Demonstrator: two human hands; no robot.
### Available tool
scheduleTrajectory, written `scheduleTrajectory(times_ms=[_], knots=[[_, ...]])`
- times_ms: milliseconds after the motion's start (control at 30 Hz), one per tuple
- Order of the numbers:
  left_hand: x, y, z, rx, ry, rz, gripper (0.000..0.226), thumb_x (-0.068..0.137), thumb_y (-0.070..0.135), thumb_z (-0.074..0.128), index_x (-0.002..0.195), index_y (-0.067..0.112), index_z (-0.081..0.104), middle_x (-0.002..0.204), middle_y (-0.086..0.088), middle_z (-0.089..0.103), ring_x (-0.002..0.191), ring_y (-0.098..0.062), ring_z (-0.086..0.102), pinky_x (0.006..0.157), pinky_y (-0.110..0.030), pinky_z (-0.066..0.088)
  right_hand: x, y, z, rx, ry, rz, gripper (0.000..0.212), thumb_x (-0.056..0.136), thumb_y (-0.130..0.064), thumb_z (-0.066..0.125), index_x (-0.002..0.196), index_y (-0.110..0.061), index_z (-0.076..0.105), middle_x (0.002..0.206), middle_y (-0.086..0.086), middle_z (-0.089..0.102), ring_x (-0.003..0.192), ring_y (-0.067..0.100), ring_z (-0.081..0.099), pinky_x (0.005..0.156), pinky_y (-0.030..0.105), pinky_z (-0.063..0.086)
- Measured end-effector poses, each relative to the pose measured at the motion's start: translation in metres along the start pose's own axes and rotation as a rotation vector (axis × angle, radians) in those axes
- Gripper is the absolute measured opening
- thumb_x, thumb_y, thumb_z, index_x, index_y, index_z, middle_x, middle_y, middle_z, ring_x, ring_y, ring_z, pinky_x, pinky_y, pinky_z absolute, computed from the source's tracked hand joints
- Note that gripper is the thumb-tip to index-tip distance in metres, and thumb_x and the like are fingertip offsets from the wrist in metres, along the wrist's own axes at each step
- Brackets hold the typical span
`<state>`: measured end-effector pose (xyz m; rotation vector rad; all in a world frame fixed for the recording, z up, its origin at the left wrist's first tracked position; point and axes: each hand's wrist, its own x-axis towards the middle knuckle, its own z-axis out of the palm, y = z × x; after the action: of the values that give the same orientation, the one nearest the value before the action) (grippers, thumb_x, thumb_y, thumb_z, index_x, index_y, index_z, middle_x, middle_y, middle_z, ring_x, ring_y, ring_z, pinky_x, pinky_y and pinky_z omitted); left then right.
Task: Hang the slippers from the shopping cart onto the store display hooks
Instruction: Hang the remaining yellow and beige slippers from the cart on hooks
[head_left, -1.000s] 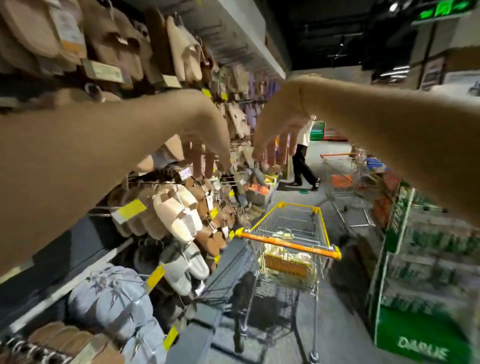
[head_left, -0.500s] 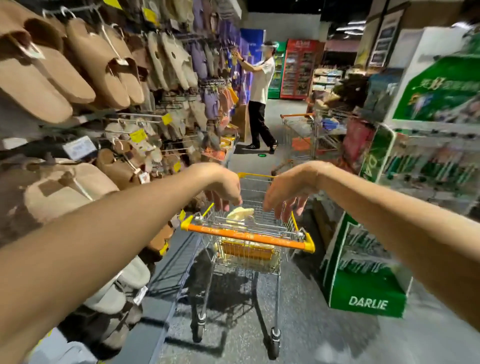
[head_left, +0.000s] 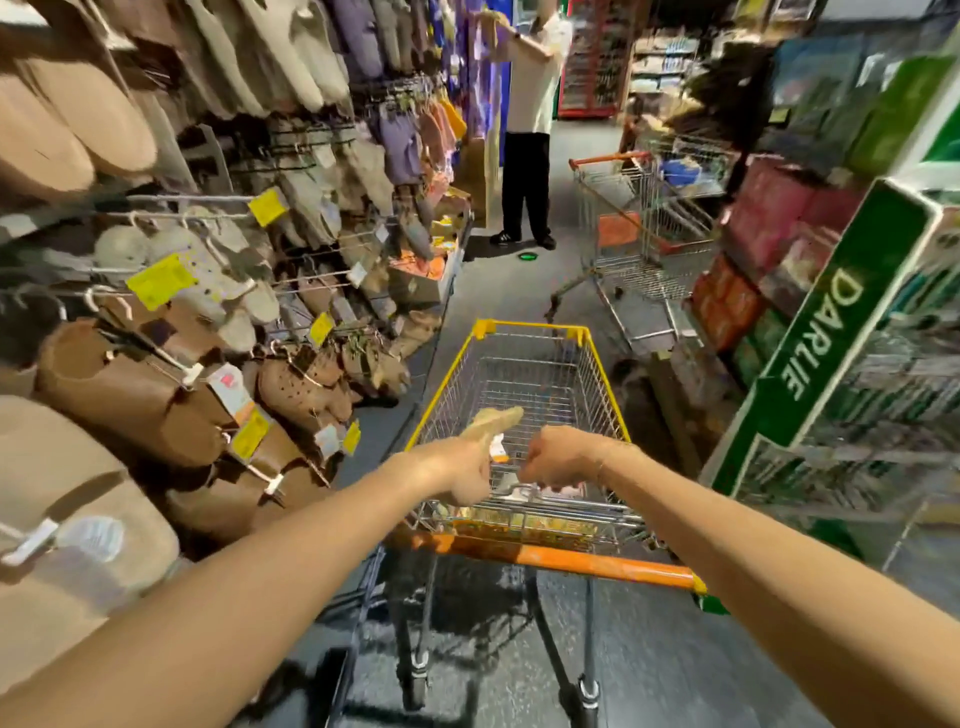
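Your left hand (head_left: 460, 470) gripped a pale beige slipper (head_left: 491, 423) over the near end of the yellow-rimmed wire cart (head_left: 605, 384), right hand (head_left: 553, 462) curled, contents unclear; lifting it clear of the mesh was advisable.

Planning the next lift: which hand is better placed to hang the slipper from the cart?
Left, probably: the left hand already grips the beige slipper, nearer the display hooks. The right hand is farther away.

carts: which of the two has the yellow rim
The near cart, under both hands and holding a beige slipper. The far cart by the standing person lacks a yellow rim.
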<state>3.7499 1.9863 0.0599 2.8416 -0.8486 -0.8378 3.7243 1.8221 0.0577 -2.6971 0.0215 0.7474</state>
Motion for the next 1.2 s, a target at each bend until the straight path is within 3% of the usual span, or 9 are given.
scheduleTrajectory(times_ms=[133, 267, 433, 533, 667, 767, 867, 1000, 1200], knots=[[0.066, -0.025, 0.01, -0.073, -0.015, -0.095, 0.02, 0.096, 0.027, 0.048, 0.105, 0.014, 0.06, 0.095, -0.004, 0.067, 0.087, -0.025, 0.066, 0.081, -0.04, 0.057, 0.077, 0.021, 0.004, -0.011, 0.004, -0.038, 0.008, 0.094, -0.021, 0.053, 0.095, -0.018, 0.059, 0.095, 0.003, 0.055, 0.088, 0.02, 0.051, 0.077, 0.026, 0.037], [0.149, -0.044, 0.015, -0.082, -0.01, -0.149, 0.013, 0.095, 0.023, 0.049, 0.1, 0.014, 0.057, 0.093, -0.002, 0.063, 0.091, -0.028, 0.062, 0.074, -0.04, 0.051, 0.175, 0.044, 0.007, 0.085, 0.009, -0.024, 0.027, 0.095, -0.02, 0.05, 0.069, -0.019, 0.048, 0.09, 0.005, 0.054, 0.086, 0.022, 0.05, 0.075, 0.027, 0.037], [0.28, -0.067, 0.024, -0.115, -0.008, -0.229, 0.027, 0.098, 0.035, 0.05, 0.111, 0.014, 0.062, 0.116, -0.01, 0.067, 0.109, -0.035, 0.063, 0.076, -0.038, 0.043, 0.322, 0.082, 0.007, 0.143, -0.011, -0.022, 0.029, 0.096, -0.023, 0.051, 0.117, -0.01, 0.066, 0.118, 0.013, 0.069, 0.111, 0.032, 0.063, 0.091, 0.037, 0.05], [0.362, -0.088, 0.04, -0.161, -0.042, -0.278, 0.031, 0.098, 0.038, 0.049, 0.111, 0.013, 0.062, 0.115, -0.013, 0.067, 0.109, -0.037, 0.064, 0.076, -0.038, 0.045, 0.42, 0.109, 0.018, 0.136, -0.072, -0.033, 0.031, 0.097, -0.019, 0.048, 0.121, -0.009, 0.066, 0.126, 0.011, 0.066, 0.117, 0.029, 0.06, 0.092, 0.034, 0.047], [0.407, -0.105, 0.047, -0.155, 0.027, -0.319, 0.036, 0.099, 0.036, 0.048, 0.125, 0.014, 0.058, 0.121, -0.012, 0.066, 0.113, -0.035, 0.064, 0.081, -0.039, 0.048, 0.488, 0.122, 0.019, 0.118, -0.062, 0.012, 0.018, 0.095, -0.019, 0.056, 0.083, -0.007, 0.064, 0.096, 0.015, 0.062, 0.108, 0.028, 0.062, 0.083, 0.039, 0.047], [0.451, -0.128, 0.056, -0.125, -0.007, -0.357, 0.034, 0.099, 0.032, 0.048, 0.125, 0.014, 0.06, 0.123, -0.012, 0.067, 0.115, -0.035, 0.063, 0.088, -0.038, 0.049, 0.544, 0.128, 0.029, 0.066, -0.109, -0.036, 0.024, 0.098, -0.019, 0.055, 0.106, -0.002, 0.07, 0.107, 0.014, 0.066, 0.106, 0.028, 0.063, 0.093, 0.037, 0.052], [0.477, -0.15, 0.068, -0.179, -0.025, -0.403, 0.039, 0.101, 0.037, 0.04, 0.118, 0.009, 0.063, 0.12, -0.017, 0.068, 0.113, -0.039, 0.064, 0.09, -0.041, 0.051, 0.582, 0.126, 0.045, 0.023, -0.09, -0.03, 0.021, 0.099, -0.016, 0.05, 0.102, -0.006, 0.068, 0.116, 0.016, 0.061, 0.111, 0.03, 0.057, 0.095, 0.036, 0.049], [0.487, -0.167, 0.075, -0.263, -0.077, -0.413, 0.038, 0.1, 0.036, 0.042, 0.114, 0.008, 0.063, 0.115, -0.018, 0.068, 0.111, -0.041, 0.063, 0.09, -0.045, 0.052, 0.605, 0.124, 0.064, 0.032, -0.027, 0.065, 0.03, 0.1, -0.018, 0.044, 0.119, -0.001, 0.061, 0.122, 0.015, 0.056, 0.114, 0.03, 0.052, 0.099, 0.04, 0.048], [0.488, -0.175, 0.089, -0.392, -0.133, -0.435, 0.028, 0.099, 0.026, 0.046, 0.107, 0.008, 0.066, 0.102, -0.011, 0.07, 0.097, -0.031, 0.066, 0.077, -0.032, 0.049, 0.597, 0.142, 0.086, 0.178, -0.02, 0.178, 0.025, 0.101, -0.031, 0.048, 0.099, -0.011, 0.063, 0.103, 0.008, 0.062, 0.104, 0.027, 0.056, 0.094, 0.038, 0.053]])
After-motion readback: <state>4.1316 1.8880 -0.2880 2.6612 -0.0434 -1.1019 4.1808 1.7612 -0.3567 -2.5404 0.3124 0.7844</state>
